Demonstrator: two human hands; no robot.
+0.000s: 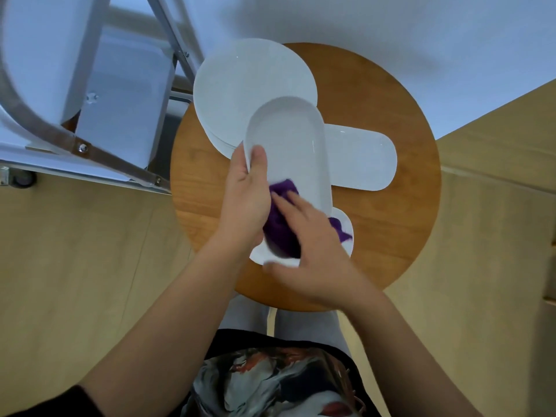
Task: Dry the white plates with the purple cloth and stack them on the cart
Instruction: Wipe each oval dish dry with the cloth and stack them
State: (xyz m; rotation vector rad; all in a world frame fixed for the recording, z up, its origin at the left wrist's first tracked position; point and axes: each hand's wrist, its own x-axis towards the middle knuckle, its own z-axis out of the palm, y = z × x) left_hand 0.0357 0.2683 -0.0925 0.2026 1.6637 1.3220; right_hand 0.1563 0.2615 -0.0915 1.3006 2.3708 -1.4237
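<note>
Left hand (pixel 245 203) grips the left rim of a white oblong ceramic plate (pixel 293 152), thumb curled over the edge onto the inside face, fingers hidden behind it; the plate is lifted and tilted over the middle of a round brown wooden table (pixel 391 109). Right hand (pixel 313 254) presses a crumpled purple cloth (pixel 281 233) against the near end of that plate at 6 o'clock, fingers spread and fairly straight on top of the cloth, a bit motion-blurred; whether the thumb pinches the cloth underneath cannot be told. A tail of the cloth sticks out at 3 o'clock of the right hand. Under the held plate, at 6 o'clock, the edge of another white plate (pixel 347 228) shows on the table, partly covered by the hands. At 12 o'clock of the hands sits a stack of round white plates (pixel 240 82), overhanging the table edge slightly. At 3 o'clock of the held plate a flat white oblong plate (pixel 364 161) lies on the table, its left part hidden behind the held one. At 10 o'clock stands a white cart with a grey metal frame (pixel 99 158), a caster (pixel 22 179) at the far left, with a white round plate edge (pixel 36 55) on it. Light wooden floor (pixel 105 266) around the table, white wall (pixel 361 22) at 12 o'clock. Person's patterned top (pixel 270 386) at 6 o'clock.
</note>
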